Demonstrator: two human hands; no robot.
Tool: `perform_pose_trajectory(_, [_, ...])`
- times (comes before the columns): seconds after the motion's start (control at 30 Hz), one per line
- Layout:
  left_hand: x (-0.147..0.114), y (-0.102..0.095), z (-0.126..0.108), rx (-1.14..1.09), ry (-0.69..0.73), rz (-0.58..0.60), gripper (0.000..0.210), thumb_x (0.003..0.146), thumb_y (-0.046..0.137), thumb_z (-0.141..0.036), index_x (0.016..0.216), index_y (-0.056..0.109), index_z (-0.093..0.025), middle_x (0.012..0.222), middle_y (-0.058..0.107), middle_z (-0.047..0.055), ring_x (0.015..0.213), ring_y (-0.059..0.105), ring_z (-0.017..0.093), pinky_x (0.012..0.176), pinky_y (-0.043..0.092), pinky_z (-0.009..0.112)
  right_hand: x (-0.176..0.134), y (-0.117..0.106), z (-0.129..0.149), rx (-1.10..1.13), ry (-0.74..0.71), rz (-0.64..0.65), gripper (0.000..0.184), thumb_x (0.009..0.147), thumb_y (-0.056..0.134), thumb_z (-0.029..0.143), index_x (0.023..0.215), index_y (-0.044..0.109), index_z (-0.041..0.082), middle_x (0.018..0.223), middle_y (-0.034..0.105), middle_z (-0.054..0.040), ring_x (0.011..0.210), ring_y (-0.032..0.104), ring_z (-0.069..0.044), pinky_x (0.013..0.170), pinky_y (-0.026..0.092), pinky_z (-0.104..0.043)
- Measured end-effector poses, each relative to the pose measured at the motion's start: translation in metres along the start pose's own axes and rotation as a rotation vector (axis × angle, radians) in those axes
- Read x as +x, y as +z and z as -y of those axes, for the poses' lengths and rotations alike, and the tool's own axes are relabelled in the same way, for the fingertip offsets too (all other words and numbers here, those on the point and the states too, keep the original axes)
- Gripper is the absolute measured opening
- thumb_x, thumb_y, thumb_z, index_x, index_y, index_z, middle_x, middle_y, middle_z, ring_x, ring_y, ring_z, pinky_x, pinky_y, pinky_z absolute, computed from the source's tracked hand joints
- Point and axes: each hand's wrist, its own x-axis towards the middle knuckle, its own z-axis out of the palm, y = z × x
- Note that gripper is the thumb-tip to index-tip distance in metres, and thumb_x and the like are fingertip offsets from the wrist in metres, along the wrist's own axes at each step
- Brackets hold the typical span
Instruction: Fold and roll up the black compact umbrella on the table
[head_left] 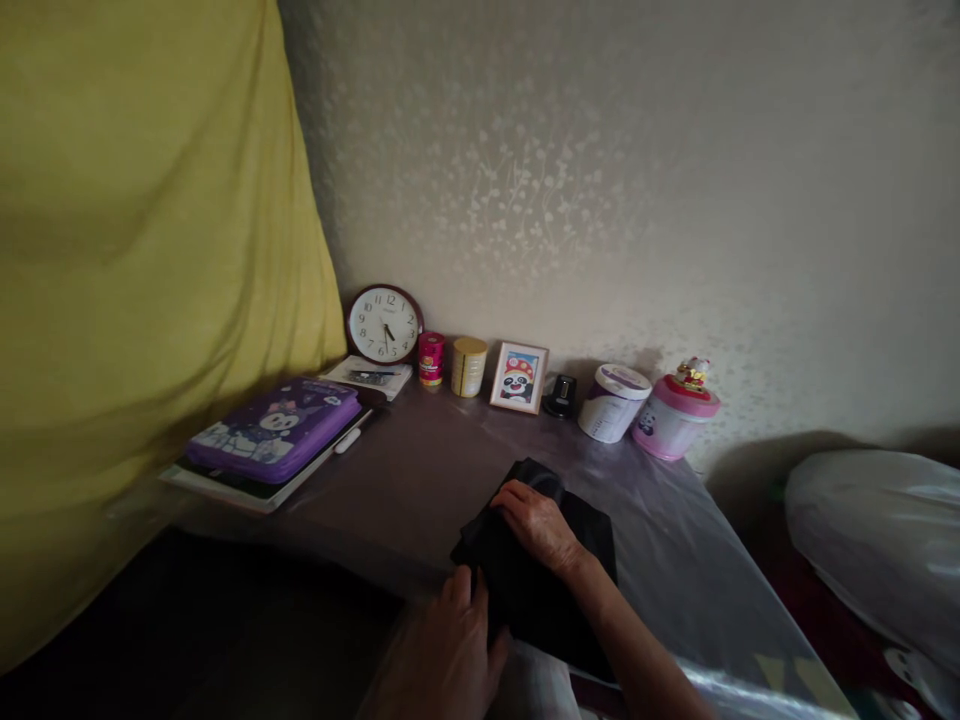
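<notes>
While it lies flat near the front edge of the table (420,480), the folded black cloth (559,600) is pressed under both hands. The right hand (541,522) rests palm down on the cloth's far left part, fingers spread and flat on the fabric, its grip not closed around anything. The left hand (450,640) sits at the cloth's near left edge, thumb on top of the fabric; whether its fingers curl under the edge cannot be told.

Beyond the cloth, along the wall at the far side of the table, stand a round wall clock (384,323), a small red can (430,360), a gold tin (469,366), a framed panda picture (519,377), a small black object (561,395), a white tub (613,402) and a pink lidded jar (675,415) with a figurine on top. At the far left of the table a purple cartoon case (276,428) lies on a flat stack. A yellow curtain (142,250) hangs at the left, and a pale plastic bag (877,540) lies at the right.
</notes>
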Motion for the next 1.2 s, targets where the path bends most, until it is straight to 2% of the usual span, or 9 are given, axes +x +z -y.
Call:
perform_pose_trajectory(0.13, [-0.001,0.009,0.004,0.015,0.019,-0.044,0.049,0.085,0.04,-0.031,0.13,0.048,-0.013,0.129,0.053,0.016,0.108,0.055,0.028,0.09,0.045,0.041,0.001,0.002,-0.001,-0.021,0.044,0.025,0.02,0.093,0.041,0.018,0.095,0.061,0.02,0.094,0.062,-0.0054,0.085,0.061,-0.015,0.076,0.051,-0.025])
perform_pose_trajectory(0.33, [-0.003,0.033,0.008,-0.011,-0.033,-0.28,0.047,0.083,0.046,-0.03,0.125,0.047,-0.009,0.123,0.054,0.017,0.111,0.052,0.029,0.091,0.045,0.045,0.003,0.003,0.0,-0.035,0.051,0.036,0.019,0.093,0.041,0.019,0.095,0.06,0.021,0.097,0.062,-0.0056,0.085,0.062,-0.014,0.076,0.051,-0.025])
perform_pose_trajectory(0.47, [-0.001,0.025,0.007,-0.022,0.067,-0.396,0.037,0.082,0.048,-0.024,0.117,0.052,-0.016,0.128,0.051,0.014,0.12,0.046,0.028,0.099,0.04,0.048,0.003,0.005,-0.001,-0.035,0.053,0.047,0.02,0.093,0.04,0.02,0.094,0.061,0.021,0.098,0.062,-0.0052,0.086,0.062,-0.014,0.077,0.051,-0.024])
perform_pose_trajectory(0.57, [0.001,0.006,0.003,-0.01,0.295,-0.291,0.055,0.076,0.047,-0.017,0.131,0.044,-0.02,0.145,0.037,0.01,0.133,0.033,0.028,0.107,0.033,0.05,0.004,0.006,-0.002,-0.052,0.066,0.06,0.02,0.093,0.041,0.02,0.094,0.061,0.021,0.097,0.062,-0.0052,0.084,0.063,-0.014,0.075,0.051,-0.024])
perform_pose_trajectory(0.67, [0.006,-0.014,-0.002,-0.038,0.47,-0.052,0.067,0.074,0.045,-0.018,0.14,0.032,-0.014,0.149,0.031,0.01,0.138,0.024,0.026,0.112,0.027,0.047,0.005,0.006,-0.002,-0.054,0.073,0.069,0.019,0.092,0.043,0.019,0.094,0.062,0.021,0.098,0.062,-0.0054,0.084,0.063,-0.014,0.073,0.051,-0.023])
perform_pose_trajectory(0.73, [0.011,-0.021,-0.006,-0.044,0.44,0.013,0.066,0.077,0.042,-0.02,0.141,0.031,-0.011,0.149,0.03,0.011,0.138,0.023,0.026,0.113,0.024,0.046,0.005,0.005,-0.002,-0.044,0.069,0.07,0.019,0.092,0.043,0.018,0.094,0.062,0.021,0.098,0.062,-0.0051,0.084,0.063,-0.013,0.074,0.051,-0.022])
perform_pose_trajectory(0.87, [0.021,-0.016,-0.008,-0.03,0.366,-0.018,0.065,0.081,0.037,-0.022,0.144,0.023,-0.011,0.151,0.024,0.012,0.138,0.02,0.028,0.113,0.022,0.049,0.004,0.006,-0.004,-0.028,0.061,0.07,0.02,0.092,0.043,0.018,0.094,0.063,0.021,0.099,0.062,-0.0051,0.084,0.064,-0.013,0.074,0.051,-0.022])
perform_pose_trajectory(1.03, [0.022,-0.002,-0.006,0.021,0.319,0.002,0.07,0.077,0.039,-0.021,0.144,0.021,-0.009,0.15,0.022,0.015,0.138,0.018,0.03,0.112,0.023,0.05,0.003,0.007,-0.005,0.009,0.065,0.046,0.02,0.092,0.042,0.02,0.101,0.061,0.021,0.104,0.061,-0.0064,0.085,0.064,-0.014,0.075,0.052,-0.024])
perform_pose_trajectory(1.2, [0.02,-0.006,-0.007,0.014,0.255,0.066,0.072,0.075,0.038,-0.02,0.143,0.021,-0.005,0.15,0.019,0.016,0.138,0.016,0.031,0.111,0.022,0.054,-0.012,-0.003,0.002,0.087,0.026,-0.031,0.018,0.093,0.044,0.025,0.094,0.061,0.02,0.096,0.064,-0.006,0.088,0.061,-0.016,0.08,0.05,-0.029])
